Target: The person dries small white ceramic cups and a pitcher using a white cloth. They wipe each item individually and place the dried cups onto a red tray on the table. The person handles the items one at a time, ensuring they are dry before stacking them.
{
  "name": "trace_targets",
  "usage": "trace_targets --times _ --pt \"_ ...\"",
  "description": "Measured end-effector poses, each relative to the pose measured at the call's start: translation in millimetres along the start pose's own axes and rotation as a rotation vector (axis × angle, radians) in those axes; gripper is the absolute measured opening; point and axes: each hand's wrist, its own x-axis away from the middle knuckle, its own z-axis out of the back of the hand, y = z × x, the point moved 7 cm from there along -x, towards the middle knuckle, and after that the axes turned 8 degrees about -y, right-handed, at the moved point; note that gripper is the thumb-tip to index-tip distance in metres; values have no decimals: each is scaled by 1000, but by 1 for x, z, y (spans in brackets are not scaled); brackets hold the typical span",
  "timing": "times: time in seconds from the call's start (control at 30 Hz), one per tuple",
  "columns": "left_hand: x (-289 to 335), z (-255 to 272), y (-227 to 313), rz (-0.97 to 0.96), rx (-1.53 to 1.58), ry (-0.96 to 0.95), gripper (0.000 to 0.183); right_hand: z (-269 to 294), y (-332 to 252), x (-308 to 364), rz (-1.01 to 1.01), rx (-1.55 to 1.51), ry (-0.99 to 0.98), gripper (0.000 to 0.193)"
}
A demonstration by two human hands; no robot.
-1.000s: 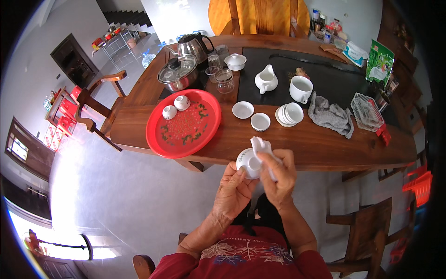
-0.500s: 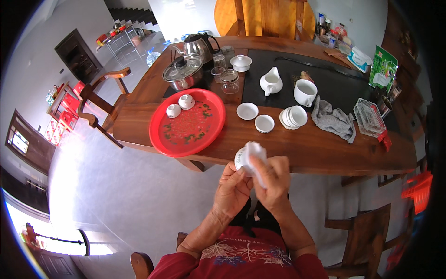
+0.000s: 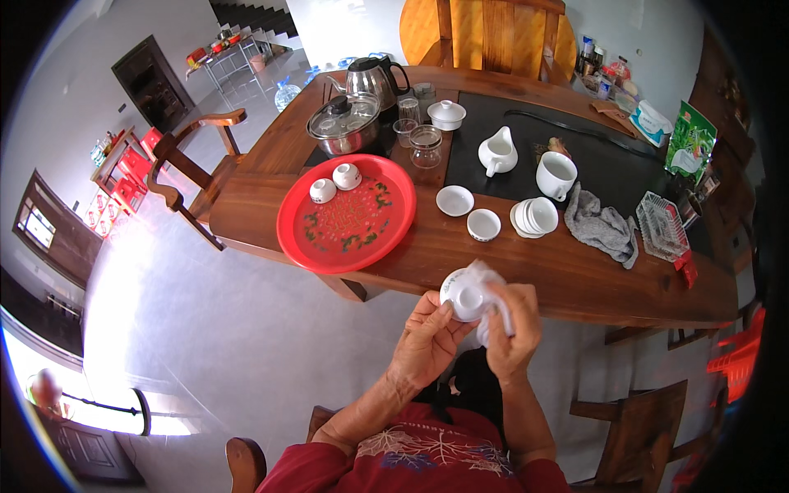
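My left hand [image 3: 426, 343] pinches the rim of a small white teacup [image 3: 460, 289] with a printed pattern, held in front of the table's near edge. The cup is tilted so its round foot shows. In my right hand [image 3: 518, 333] is a bunched white tissue [image 3: 497, 322], pressed against the cup's outer side. On the table beyond lie two white bowl-shaped cups, one of them a cup [image 3: 484, 224] nearest my hands. A nested stack of white cups [image 3: 536, 218] lies on its side to the right. The red round tray [image 3: 288, 234] at left carries two small white cups [image 3: 334, 182].
Along the wooden table [image 3: 575, 287] stand a lidded steel pot [image 3: 343, 123], a kettle [image 3: 371, 78], glass jars, a lidded white bowl [image 3: 446, 115], a white pitcher [image 3: 498, 152] and a mug [image 3: 556, 175]. A grey cloth [image 3: 604, 228] and a clear plastic rack [image 3: 662, 226] lie at right.
The teacup has turned so its foot faces me more. Both hands sit slightly further right in view, and the tissue has shifted to the cup's right side. The whole view has swung a little.
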Motion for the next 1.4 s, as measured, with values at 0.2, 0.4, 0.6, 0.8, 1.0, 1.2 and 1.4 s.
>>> trace_targets --times 0.2,0.4,0.6,0.8,1.0,1.2,1.4 --pt "-4 1 -1 -1 -73 29 17 -14 41 5 -459 -599 -217 20" --pt "-5 -5 7 -85 -381 61 31 -28 45 18 -626 -917 -198 14" --pt "-2 -4 6 7 -581 34 40 -15 25 12 -335 -540 -321 15" --pt "0 -8 5 70 -431 16 44 -12 3 11 80 -52 -429 26" --pt "2 -11 1 115 -573 -94 45 -9 0 11 77 -99 -413 31" --pt "1 -10 0 177 -414 -11 46 -2 -1 6 125 175 -285 39" --pt "1 -6 14 -40 -642 23 43 -22 -4 19 100 247 -376 38"
